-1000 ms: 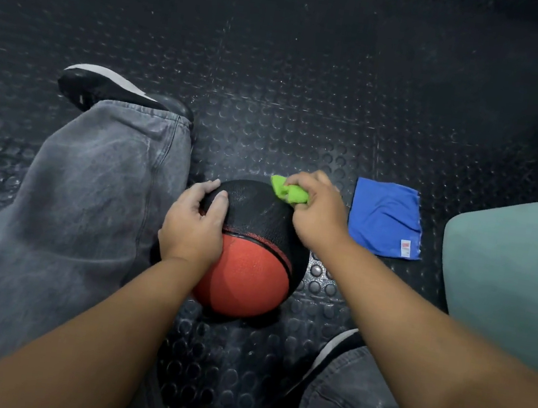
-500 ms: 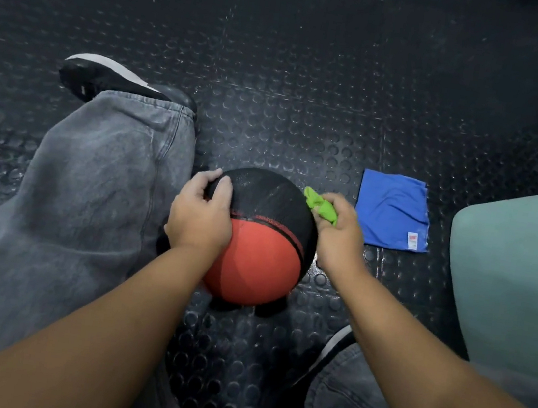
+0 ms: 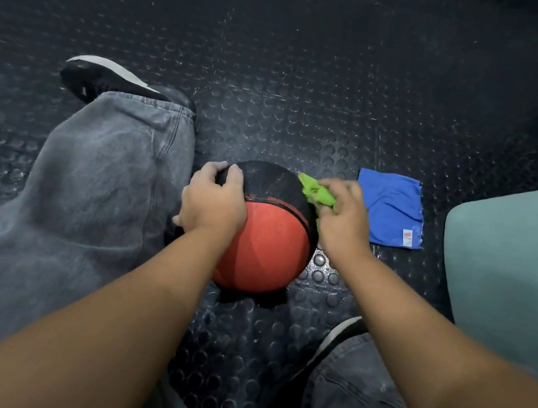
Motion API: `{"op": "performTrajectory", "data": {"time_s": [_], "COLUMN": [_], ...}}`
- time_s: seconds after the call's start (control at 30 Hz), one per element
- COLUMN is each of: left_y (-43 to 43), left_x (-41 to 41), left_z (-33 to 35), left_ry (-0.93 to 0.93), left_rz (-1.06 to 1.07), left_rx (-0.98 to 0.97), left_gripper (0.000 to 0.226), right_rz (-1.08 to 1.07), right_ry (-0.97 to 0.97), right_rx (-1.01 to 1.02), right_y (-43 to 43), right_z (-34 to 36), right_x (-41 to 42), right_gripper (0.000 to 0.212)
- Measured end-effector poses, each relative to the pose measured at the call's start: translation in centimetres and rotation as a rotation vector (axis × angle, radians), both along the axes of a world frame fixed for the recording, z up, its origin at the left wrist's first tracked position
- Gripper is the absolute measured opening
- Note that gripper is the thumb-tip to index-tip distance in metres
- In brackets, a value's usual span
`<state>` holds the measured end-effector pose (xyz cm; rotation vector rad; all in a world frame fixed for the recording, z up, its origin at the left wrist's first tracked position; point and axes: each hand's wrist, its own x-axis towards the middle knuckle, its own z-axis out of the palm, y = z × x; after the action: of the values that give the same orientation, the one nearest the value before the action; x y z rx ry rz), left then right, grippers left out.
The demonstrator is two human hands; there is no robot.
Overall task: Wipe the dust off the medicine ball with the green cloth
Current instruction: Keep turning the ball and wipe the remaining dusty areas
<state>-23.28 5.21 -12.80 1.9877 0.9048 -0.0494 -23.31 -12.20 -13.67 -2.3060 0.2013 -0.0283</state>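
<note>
Sitting low over the studded black floor (image 3: 313,71), the person has the medicine ball (image 3: 265,248) resting on it between the knees. The ball's red half faces near and its black half lies on the far side. A grey-trousered leg (image 3: 89,196) lies just left of the ball.

The left hand (image 3: 214,201) cups the ball's upper left, its fingers curled over onto the black half and bracing it. The right hand (image 3: 344,221) sits against the ball's upper right with the green cloth (image 3: 317,191) bunched in its closed fingers. A fold of the cloth pokes out toward the far side and touches the black surface near the seam.

The cloth therefore lies at the ball's right shoulder, and the right hand is the one placed to wipe. From there the broad black crown lies to the left of the cloth, and the red face lies nearer and below it. My guess is that the next stroke runs leftward across the crown, or that the left hand turns the ball to bring fresh surface round.

A blue cloth (image 3: 391,210) lies flat on the floor just right of the ball, beyond the wiping hand and apart from it.
</note>
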Motion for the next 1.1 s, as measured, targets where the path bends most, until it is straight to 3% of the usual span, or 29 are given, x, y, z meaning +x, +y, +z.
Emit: {"op": "performTrajectory", "data": {"time_s": [0.1,0.17,0.27,0.37,0.43,0.5,0.57,0.63,0.67,0.77,0.8,0.93,1.03,1.1], "left_y": [-0.2,-0.1,0.5,1.0,1.1,1.6,2.6,3.4,3.6,3.3,3.1,1.7,-0.1,-0.8], "left_x": [0.7,0.8,0.8,0.8,-0.2,-1.8,-2.8,-3.2,-3.5,-4.3,-4.4,-4.2,-4.7,-4.7], "left_z": [0.1,0.1,0.2,0.0,-0.2,-0.2,0.3,0.3,0.3,0.0,0.0,0.5,1.2,1.5], "left_ry": [0.031,0.038,0.024,-0.001,-0.032,-0.056,-0.042,0.043,0.093,0.137,0.136,0.121,0.108,0.115], "left_rz": [-0.004,-0.017,-0.038,-0.095,-0.193,-0.385,-0.611,-0.727,-0.755,-0.846,-0.870,-0.917,-0.922,-0.886], "left_rx": [0.008,0.015,0.017,0.060,0.121,0.104,-0.022,-0.102,-0.101,-0.030,-0.016,0.057,0.131,0.157], "left_gripper": [0.031,0.031,0.032,0.034,0.043,0.077,0.131,0.170,0.180,0.181,0.180,0.175,0.171,0.167], "right_rz": [0.289,0.344,0.233,-0.119,-0.217,-0.191,-0.114,0.018,0.143,0.611,0.650,0.294,0.093,0.067], "right_ry": [-0.219,-0.229,-0.069,0.169,0.071,-0.122,-0.264,-0.298,-0.286,-0.206,-0.174,0.030,0.380,0.379], "right_rx": [-0.145,-0.235,-0.280,-0.304,-0.173,-0.020,0.082,0.092,0.061,-0.174,-0.191,-0.012,0.090,0.133], "right_y": [3.3,3.5,-0.5,-4.6,-4.8,-3.5,-1.7,0.2,0.9,1.8,1.4,-0.6,-1.6,-1.1], "right_z": [2.1,1.4,-2.1,-2.9,-1.1,2.0,4.7,6.2,6.3,4.8,3.9,1.2,0.5,0.9], "right_x": [-3.1,-6.2,-9.7,-9.9,-7.4,-4.4,-2.0,-1.3,-1.5,-3.6,-3.6,0.4,3.1,2.7], "right_gripper": [0.051,0.055,0.054,0.041,0.039,0.043,0.035,0.029,0.032,0.042,0.044,0.028,0.030,0.027]}}
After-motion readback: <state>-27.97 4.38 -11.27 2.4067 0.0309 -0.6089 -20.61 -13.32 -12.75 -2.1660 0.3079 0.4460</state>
